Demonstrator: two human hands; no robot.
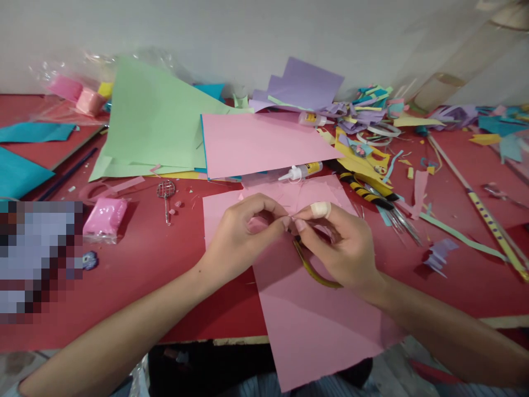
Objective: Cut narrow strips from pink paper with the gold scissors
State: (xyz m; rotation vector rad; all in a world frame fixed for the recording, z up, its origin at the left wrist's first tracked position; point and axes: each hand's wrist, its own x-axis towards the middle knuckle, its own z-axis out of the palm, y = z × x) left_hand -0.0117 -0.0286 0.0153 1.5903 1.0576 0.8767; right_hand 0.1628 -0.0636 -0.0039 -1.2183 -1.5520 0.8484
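My left hand (248, 229) and my right hand (341, 242) meet over the pink paper, thumbs and fingertips pinched together. Whatever is between the fingertips is too small and hidden to make out. A light bandage (321, 209) wraps a finger of the right hand. Beneath that hand shows a curved yellow handle (316, 273), perhaps of scissors, partly covered. A large pink paper sheet (314, 325) hangs over the table's front edge. Just beyond the hands lies a glue bottle (303, 171) with a pointed nozzle.
Green paper (149, 121) and a pink sheet (264, 140) lie behind. On the left are a pink clay packet (105, 216) and a small wire whisk-like tool (166, 190). To the right are black-and-yellow handled tools (367, 190), paper scraps (367, 113) and a yellow flute-like stick (494, 231).
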